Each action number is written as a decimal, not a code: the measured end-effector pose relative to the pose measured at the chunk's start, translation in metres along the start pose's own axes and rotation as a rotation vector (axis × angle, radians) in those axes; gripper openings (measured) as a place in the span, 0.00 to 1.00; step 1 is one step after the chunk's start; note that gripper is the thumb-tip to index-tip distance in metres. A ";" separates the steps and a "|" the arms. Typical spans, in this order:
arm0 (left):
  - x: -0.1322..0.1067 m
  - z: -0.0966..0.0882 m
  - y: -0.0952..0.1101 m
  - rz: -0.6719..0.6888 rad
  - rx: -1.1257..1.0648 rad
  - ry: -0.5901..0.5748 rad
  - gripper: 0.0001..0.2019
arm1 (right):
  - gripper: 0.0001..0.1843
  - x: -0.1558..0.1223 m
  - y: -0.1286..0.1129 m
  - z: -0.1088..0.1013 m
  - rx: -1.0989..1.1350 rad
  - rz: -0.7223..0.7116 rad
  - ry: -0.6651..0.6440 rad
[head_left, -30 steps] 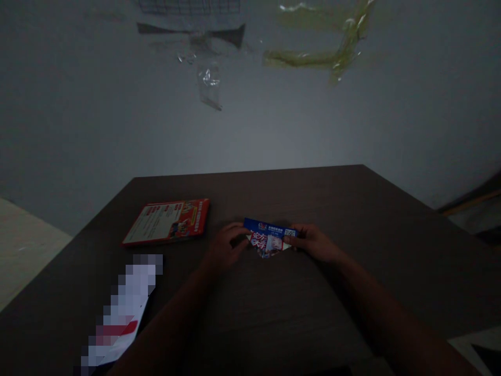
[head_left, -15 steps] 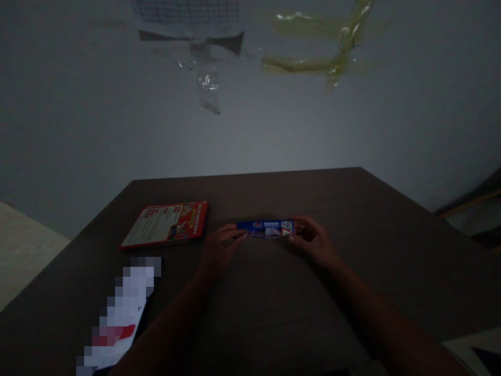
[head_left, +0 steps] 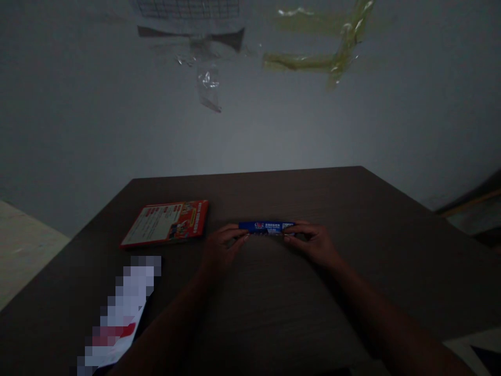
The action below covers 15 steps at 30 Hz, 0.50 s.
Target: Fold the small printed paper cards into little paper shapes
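Observation:
Between my hands is a narrow blue printed leaflet [head_left: 266,227], folded or curved into a long strip, with white lettering and part of a QR code showing. My left hand [head_left: 225,245] pinches its left end between thumb and fingers. At the other end, the fingers and thumb of my right hand [head_left: 313,241] close on it and partly cover the QR code. The strip is held at or just above the dark table [head_left: 270,308]; the dim light hides whether it touches. Its underside cannot be seen.
A flat red and cream printed box or booklet [head_left: 166,224] lies left of my left hand. Nearer me, beside my left forearm, a lit phone-like screen [head_left: 129,308] is partly blurred out. Behind the table rises a wall [head_left: 250,136] with peeling tape [head_left: 301,61].
The leaflet's visible face has become narrower, its lower part turning out of view. My right hand's fingers have moved inward over the QR code. My left hand has barely moved.

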<state>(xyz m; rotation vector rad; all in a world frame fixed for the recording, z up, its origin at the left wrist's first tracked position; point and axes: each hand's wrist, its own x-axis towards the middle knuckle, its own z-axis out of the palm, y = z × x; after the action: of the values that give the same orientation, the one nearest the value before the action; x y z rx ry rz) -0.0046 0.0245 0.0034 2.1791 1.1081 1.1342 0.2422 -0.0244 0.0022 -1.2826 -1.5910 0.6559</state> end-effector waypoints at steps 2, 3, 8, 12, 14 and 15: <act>0.000 0.000 0.000 -0.017 -0.009 -0.009 0.09 | 0.09 0.001 -0.001 -0.001 -0.024 0.000 -0.003; 0.000 -0.001 0.000 -0.024 -0.011 -0.015 0.09 | 0.08 0.001 -0.001 -0.001 -0.031 -0.001 -0.002; -0.002 0.001 -0.006 -0.001 0.002 -0.025 0.10 | 0.09 0.001 0.004 -0.001 -0.049 -0.007 -0.002; -0.002 0.001 -0.008 -0.026 0.036 -0.054 0.10 | 0.10 0.001 0.008 0.000 -0.047 0.009 -0.026; -0.002 0.002 -0.008 -0.039 0.032 -0.074 0.10 | 0.11 0.001 0.009 0.001 -0.048 0.015 -0.050; -0.002 0.002 -0.008 -0.044 0.029 -0.082 0.10 | 0.11 0.001 0.009 0.001 -0.054 0.015 -0.055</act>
<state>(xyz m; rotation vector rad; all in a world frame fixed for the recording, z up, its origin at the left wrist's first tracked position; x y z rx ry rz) -0.0075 0.0276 -0.0042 2.1915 1.1386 1.0070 0.2456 -0.0209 -0.0054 -1.3272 -1.6550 0.6673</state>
